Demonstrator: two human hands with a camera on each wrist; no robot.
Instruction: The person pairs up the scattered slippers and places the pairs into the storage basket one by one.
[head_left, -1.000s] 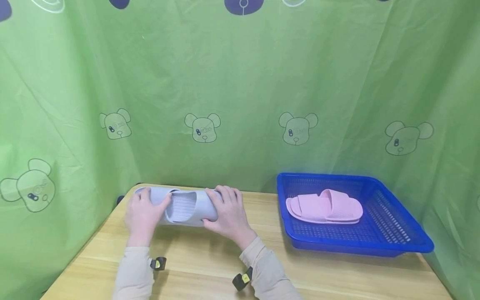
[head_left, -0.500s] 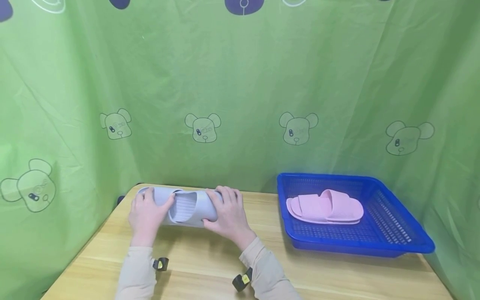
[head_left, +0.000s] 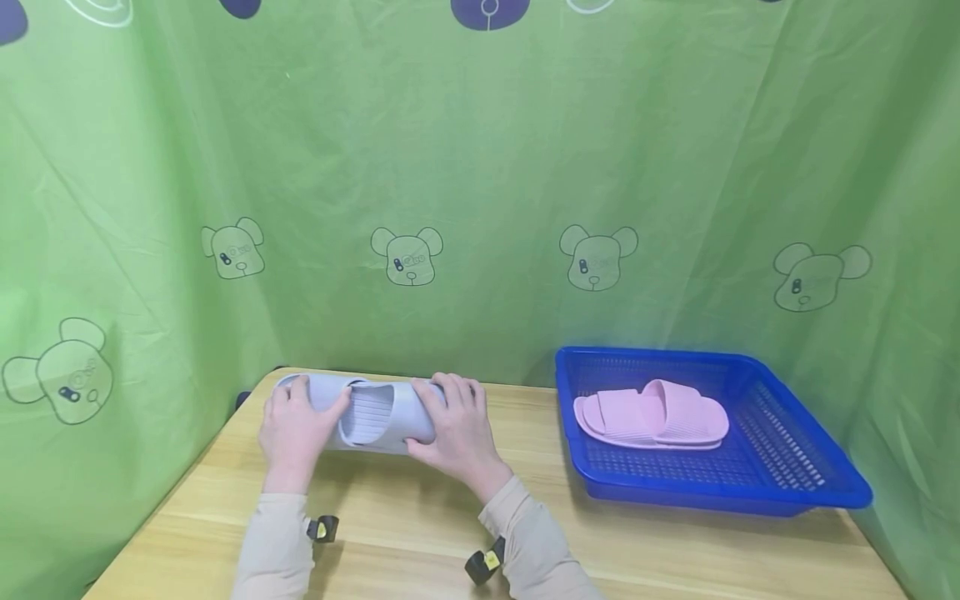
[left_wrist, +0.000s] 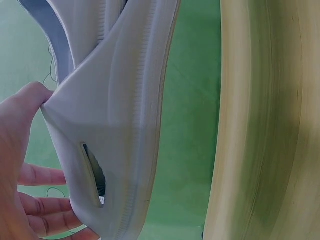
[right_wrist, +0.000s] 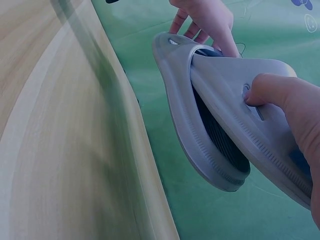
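Note:
Two light grey slippers are held above the table, toes pointing outward and one partly tucked into the other. My left hand (head_left: 292,429) grips the upper of the left slipper (head_left: 318,390). In the left wrist view, its thumb is at the strap's edge and its fingers are curled at the toe end, near a slot in the side. My right hand (head_left: 459,429) grips the right slipper (head_left: 408,412). In the right wrist view, the right thumb (right_wrist: 270,90) presses at that slipper's side slot. A ribbed insole shows between the two uppers in the head view.
A blue plastic basket (head_left: 697,497) stands at the table's right side. Inside it lies a pair of pink slippers (head_left: 686,412), one nested with the other. Green curtain (head_left: 495,167) surrounds the wooden table (head_left: 420,525) at the back and sides.
My left hand has shifted slightly right with its slipper, bringing it a little farther into the right one. The right hand has stayed in place; the pink slippers and basket are unmoved.

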